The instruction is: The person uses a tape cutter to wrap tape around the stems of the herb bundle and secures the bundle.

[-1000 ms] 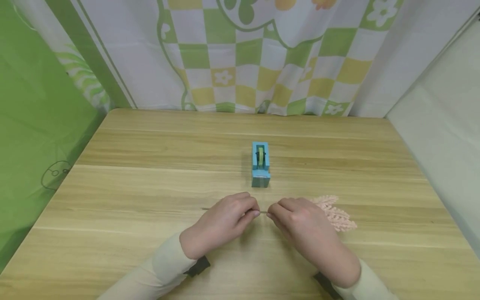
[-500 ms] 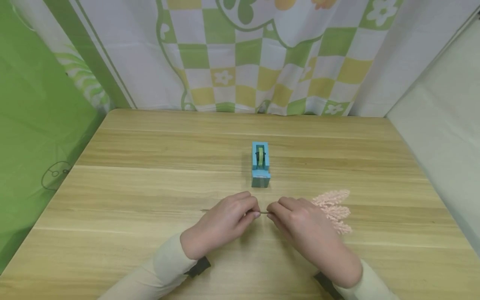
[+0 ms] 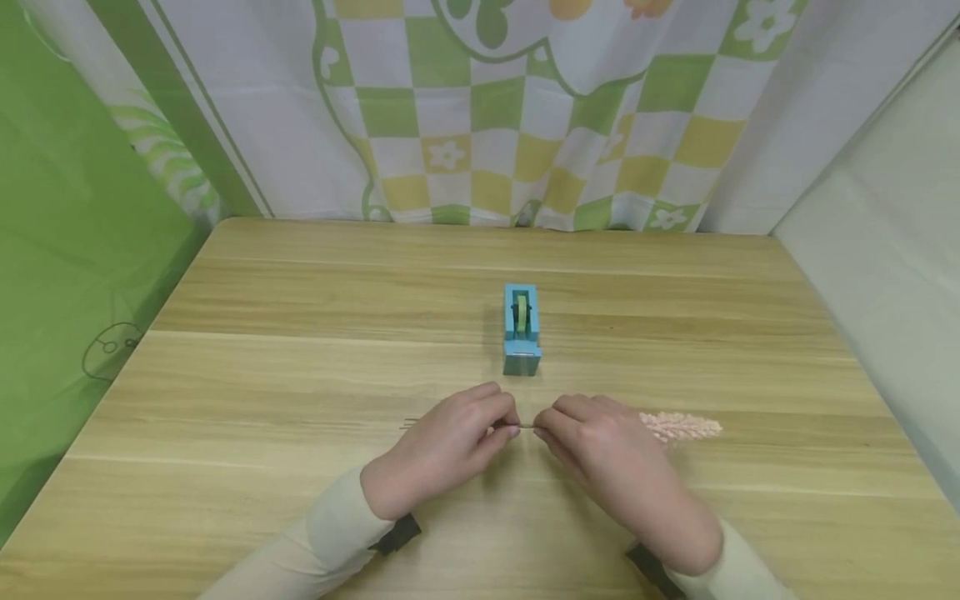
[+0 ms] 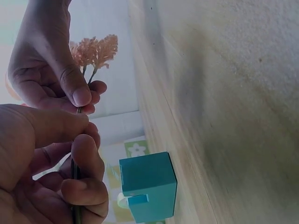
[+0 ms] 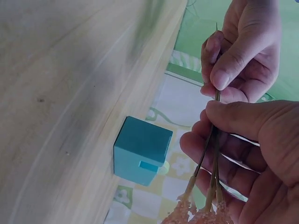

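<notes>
A small bunch of artificial flowers (image 3: 684, 427), with pale pink heads on thin dark stems, lies level between my two hands. My left hand (image 3: 457, 437) pinches the stems (image 5: 217, 95) between thumb and fingers, and their thin ends poke out to its left in the head view. Just to the right, across a short gap of bare stem, my right hand (image 3: 611, 458) pinches the stems nearer the flower heads. In the right wrist view three stems fan out below the right thumb toward the heads (image 5: 196, 215). The left palm covers part of the stems.
A blue tape dispenser (image 3: 521, 357) with a yellowish-green tape roll (image 3: 522, 312) stands on the wooden table (image 3: 337, 292) just beyond the hands. A checked curtain (image 3: 495, 108) hangs behind the table's far edge.
The flower heads have turned about the stems' length, from spread apart to lined up in one narrow row in the head view. Both hands stay nearly in place, still pinching the stems.
</notes>
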